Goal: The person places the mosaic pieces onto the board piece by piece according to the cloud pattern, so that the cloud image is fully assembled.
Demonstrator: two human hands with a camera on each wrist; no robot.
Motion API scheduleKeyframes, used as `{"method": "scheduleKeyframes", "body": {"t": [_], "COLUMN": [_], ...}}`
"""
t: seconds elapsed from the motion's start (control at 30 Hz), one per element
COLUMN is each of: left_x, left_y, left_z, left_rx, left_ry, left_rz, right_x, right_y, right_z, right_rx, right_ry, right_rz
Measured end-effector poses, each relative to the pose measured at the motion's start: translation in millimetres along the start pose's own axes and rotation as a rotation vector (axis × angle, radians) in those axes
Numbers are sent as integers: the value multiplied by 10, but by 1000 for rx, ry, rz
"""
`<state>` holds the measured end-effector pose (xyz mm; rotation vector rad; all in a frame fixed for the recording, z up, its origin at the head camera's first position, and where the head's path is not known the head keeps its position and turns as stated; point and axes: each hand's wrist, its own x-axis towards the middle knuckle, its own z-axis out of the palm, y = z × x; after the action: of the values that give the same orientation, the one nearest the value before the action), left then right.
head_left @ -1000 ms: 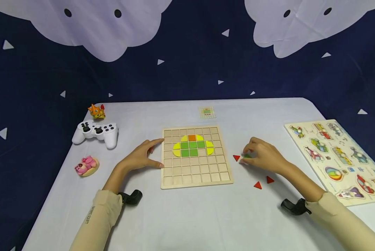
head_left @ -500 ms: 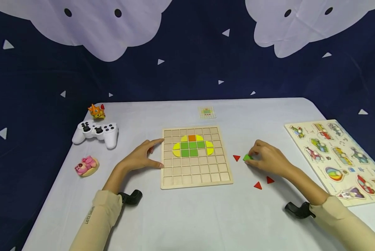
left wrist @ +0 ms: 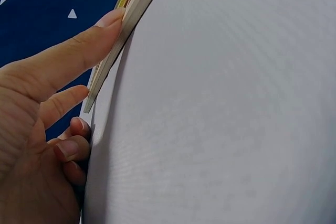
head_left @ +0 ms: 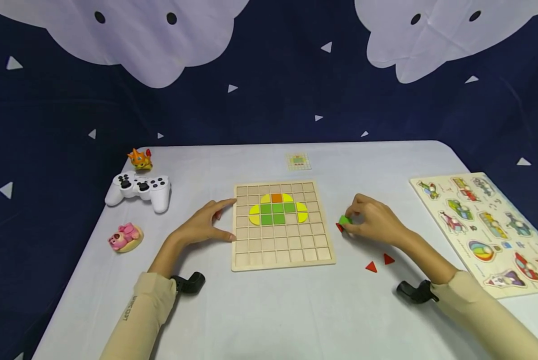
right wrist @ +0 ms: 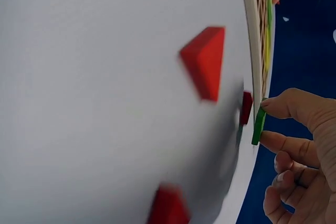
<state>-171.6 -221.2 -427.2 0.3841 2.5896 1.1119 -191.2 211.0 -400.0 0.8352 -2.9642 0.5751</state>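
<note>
My right hand (head_left: 378, 221) pinches a green square tile (right wrist: 259, 125) between thumb and index finger, right of the wooden grid board (head_left: 274, 245). In the head view the tile overlaps a red triangle tile (head_left: 339, 227). Two more red triangle tiles (head_left: 371, 267) lie nearer the front. On the board, yellow rounded tiles (head_left: 302, 213), an orange square tile (head_left: 276, 198) and several green square tiles (head_left: 266, 219) are set into the cells. My left hand (head_left: 201, 224) touches the board's left edge with thumb and index finger spread; the other fingers curl beneath in the left wrist view.
Behind the board lies a small pattern card (head_left: 298, 161). On the left are a white game controller (head_left: 138, 189), an orange figurine (head_left: 140, 159) and a pink bear figure (head_left: 125, 237). A picture puzzle board (head_left: 489, 230) lies at the right.
My right hand first drew slightly right with the green square tile showing, then moved left and up with it, over the nearest red triangle. My left hand stays at the board's edge.
</note>
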Motion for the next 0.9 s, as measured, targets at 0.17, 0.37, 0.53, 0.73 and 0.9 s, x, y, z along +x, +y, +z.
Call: {"method": "scheduleKeyframes", "body": {"t": [0.17,0.37,0.53,0.73,0.9], "left_x": [-10,-14,-14,-7,-9], "left_y": [5,-7,-5,-7,-13], "left_z": [5,5,-2,3,3], "left_rx": [-8,-6,-8,-7,-8], "left_ry": [5,11,2,-2,0], "left_rz": [11,16,14,14,13], "right_x": [142,305,398,484,567], "right_y": [-145,-316,-430,-542,-640], "right_z": [52,103,154,197,228], "right_rx": [17,36,49,50,41], "right_ry": [-14,-21,-40,-42,-49], "right_rz": [-31,-91,-146,-182,-211]}}
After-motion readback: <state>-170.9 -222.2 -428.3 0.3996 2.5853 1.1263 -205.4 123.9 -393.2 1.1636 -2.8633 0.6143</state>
